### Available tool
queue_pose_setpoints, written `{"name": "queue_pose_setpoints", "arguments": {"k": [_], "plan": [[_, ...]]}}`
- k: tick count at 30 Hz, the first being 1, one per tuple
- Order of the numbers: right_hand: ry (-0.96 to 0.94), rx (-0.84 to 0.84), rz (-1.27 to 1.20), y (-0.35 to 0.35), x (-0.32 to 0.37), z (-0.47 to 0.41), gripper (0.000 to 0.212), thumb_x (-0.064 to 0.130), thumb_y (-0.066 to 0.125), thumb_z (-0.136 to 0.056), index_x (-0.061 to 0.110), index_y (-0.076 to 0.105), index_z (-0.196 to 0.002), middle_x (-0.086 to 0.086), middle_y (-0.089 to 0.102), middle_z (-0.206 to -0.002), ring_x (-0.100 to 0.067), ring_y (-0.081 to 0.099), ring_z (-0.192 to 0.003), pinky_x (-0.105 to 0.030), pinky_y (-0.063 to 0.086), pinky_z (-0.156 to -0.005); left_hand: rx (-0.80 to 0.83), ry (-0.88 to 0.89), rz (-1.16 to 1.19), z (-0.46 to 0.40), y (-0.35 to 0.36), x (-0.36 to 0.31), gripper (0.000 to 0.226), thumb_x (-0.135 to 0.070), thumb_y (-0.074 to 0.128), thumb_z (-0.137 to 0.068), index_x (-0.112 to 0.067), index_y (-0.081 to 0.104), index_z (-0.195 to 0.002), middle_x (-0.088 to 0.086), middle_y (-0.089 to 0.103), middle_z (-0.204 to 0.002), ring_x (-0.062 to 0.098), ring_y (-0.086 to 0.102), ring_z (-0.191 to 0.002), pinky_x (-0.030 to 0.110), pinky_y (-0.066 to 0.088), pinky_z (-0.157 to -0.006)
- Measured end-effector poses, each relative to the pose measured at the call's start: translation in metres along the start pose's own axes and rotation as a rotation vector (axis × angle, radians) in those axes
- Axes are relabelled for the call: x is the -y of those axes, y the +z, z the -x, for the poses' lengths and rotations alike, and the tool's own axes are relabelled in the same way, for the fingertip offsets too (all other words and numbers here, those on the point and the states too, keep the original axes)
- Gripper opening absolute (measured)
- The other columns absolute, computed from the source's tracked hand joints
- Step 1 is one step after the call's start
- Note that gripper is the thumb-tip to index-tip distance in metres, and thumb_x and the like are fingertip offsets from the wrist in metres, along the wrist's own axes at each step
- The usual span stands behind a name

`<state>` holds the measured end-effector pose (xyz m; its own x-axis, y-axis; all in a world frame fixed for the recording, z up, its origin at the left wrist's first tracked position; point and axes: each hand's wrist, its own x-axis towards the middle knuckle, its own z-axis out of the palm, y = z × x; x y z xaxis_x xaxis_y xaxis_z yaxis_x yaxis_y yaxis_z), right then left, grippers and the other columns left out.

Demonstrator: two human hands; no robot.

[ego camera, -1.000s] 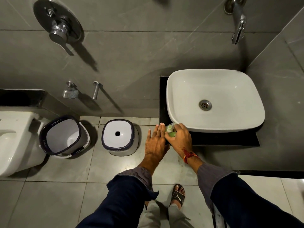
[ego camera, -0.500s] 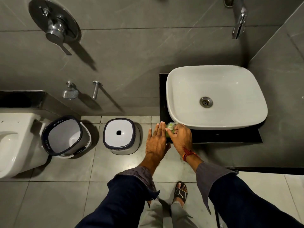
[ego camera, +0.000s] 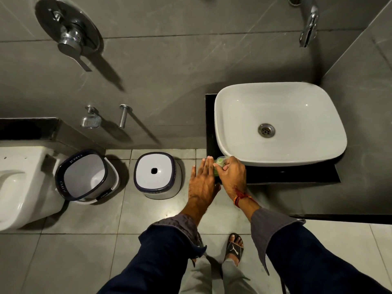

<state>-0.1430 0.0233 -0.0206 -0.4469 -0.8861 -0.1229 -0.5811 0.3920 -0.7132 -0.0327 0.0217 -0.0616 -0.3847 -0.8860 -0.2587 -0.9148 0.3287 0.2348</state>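
A small green bottle (ego camera: 220, 161) with a clear top stands at the front left corner of the black counter (ego camera: 297, 177), just in front of the white basin (ego camera: 280, 124). My right hand (ego camera: 232, 175) grips the bottle from above and the right, hiding most of it. Beside it on the left, my left hand (ego camera: 202, 181) is held flat with straight fingers, its fingertips level with the bottle; whether the palm touches the bottle is hidden.
A wall tap (ego camera: 308, 26) hangs above the basin. On the tiled floor to the left stand a white stool (ego camera: 157, 176) and a bucket (ego camera: 84, 177), with a white toilet (ego camera: 23, 187) at the far left. A shower mixer (ego camera: 70, 37) is on the wall.
Both hands have stayed together at the counter corner and shifted slightly toward the basin. The right hand now covers more of the bottle.
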Motion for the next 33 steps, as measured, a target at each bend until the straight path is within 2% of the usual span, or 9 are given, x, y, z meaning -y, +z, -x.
{"name": "queue_pose_setpoints", "arguments": {"k": [4,7,11,15,23,27,29,31,33], "plan": [[0.046,-0.025,0.009,0.005,0.009,0.006,0.041,0.039,0.071,-0.084,0.003,0.059,-0.100,-0.016,0.068,-0.101,-0.032,0.066,-0.094,-0.037,0.056,-0.075,0.024,0.011,-0.002,0.002,-0.001,0.002,0.092,-0.057,0.048,-0.095,-0.011,-0.005,-0.156,0.008,-0.004,-0.166,0.024,-0.004,-0.152,0.049,0.004,-0.123],[0.032,-0.009,0.090,-0.004,0.008,0.006,0.051,0.047,0.073,-0.080,0.009,0.053,-0.106,-0.014,0.067,-0.101,-0.032,0.066,-0.091,-0.039,0.057,-0.070,0.009,0.013,0.004,0.002,-0.002,0.002,0.093,-0.051,0.054,-0.095,-0.011,-0.003,-0.156,0.009,-0.001,-0.166,0.025,-0.003,-0.152,0.049,0.005,-0.123],[-0.166,0.020,0.123,-0.024,-0.001,0.010,0.053,0.047,0.074,-0.078,0.018,0.052,-0.117,-0.007,0.065,-0.096,-0.024,0.064,-0.082,-0.035,0.054,-0.064,0.019,0.006,0.003,0.003,-0.003,0.001,0.093,-0.042,0.059,-0.095,-0.010,-0.003,-0.156,0.010,0.000,-0.166,0.026,-0.002,-0.152,0.051,0.008,-0.122],[-0.275,-0.024,0.195,-0.029,-0.004,0.016,0.033,0.043,0.066,-0.086,0.013,0.065,-0.101,-0.003,0.061,-0.097,-0.024,0.066,-0.076,-0.034,0.056,-0.059,-0.020,-0.018,0.034,0.003,-0.001,-0.002,0.090,-0.033,0.060,-0.094,-0.009,-0.001,-0.156,0.010,0.005,-0.166,0.026,0.002,-0.152,0.050,0.004,-0.120],[-0.267,-0.030,0.191,-0.021,-0.002,0.024,0.030,0.037,0.060,-0.092,0.008,0.065,-0.090,-0.005,0.062,-0.093,-0.023,0.063,-0.073,-0.027,0.046,-0.058,-0.033,-0.025,0.043,0.003,0.002,-0.002,0.083,-0.045,0.049,-0.099,-0.010,0.001,-0.157,0.009,0.004,-0.166,0.026,0.002,-0.152,0.050,0.005,-0.121],[-0.269,-0.020,0.176,-0.021,0.000,0.026,0.031,0.044,0.058,-0.091,0.014,0.062,-0.088,0.000,0.060,-0.089,-0.017,0.060,-0.072,-0.028,0.050,-0.058,-0.033,-0.015,0.049,0.004,0.002,-0.002,0.083,-0.048,0.048,-0.099,-0.011,0.001,-0.157,0.008,0.003,-0.166,0.026,0.003,-0.152,0.050,0.007,-0.121],[-0.197,-0.049,0.107,-0.022,-0.004,0.028,0.031,0.047,0.056,-0.092,0.016,0.061,-0.090,0.000,0.061,-0.091,-0.015,0.060,-0.074,-0.030,0.053,-0.061,-0.047,-0.011,0.140,0.007,0.004,-0.001,0.086,-0.043,0.053,-0.098,-0.013,-0.001,-0.157,0.009,0.007,-0.166,0.027,0.008,-0.152,0.051,0.013,-0.121],[-0.064,-0.088,-0.033,-0.023,-0.011,0.027,0.026,0.041,0.056,-0.093,0.016,0.062,-0.095,-0.003,0.065,-0.096,-0.018,0.062,-0.080,-0.032,0.054,-0.067,-0.088,-0.035,0.396,0.009,0.006,-0.001,0.088,-0.033,0.060,-0.094,-0.014,0.001,-0.157,0.012,0.022,-0.163,0.030,0.024,-0.147,0.051,0.027,-0.117],[0.070,-0.026,-0.150,-0.021,-0.018,0.023,0.024,0.034,0.059,-0.094,0.014,0.066,-0.105,-0.007,0.070,-0.101,-0.020,0.065,-0.087,-0.031,0.053,-0.076,-0.137,-0.094,0.655,0.009,0.008,-0.002,0.081,-0.025,0.061,-0.093,-0.009,0.012,-0.156,0.015,0.037,-0.155,0.030,0.039,-0.138,0.044,0.038,-0.111]]}}
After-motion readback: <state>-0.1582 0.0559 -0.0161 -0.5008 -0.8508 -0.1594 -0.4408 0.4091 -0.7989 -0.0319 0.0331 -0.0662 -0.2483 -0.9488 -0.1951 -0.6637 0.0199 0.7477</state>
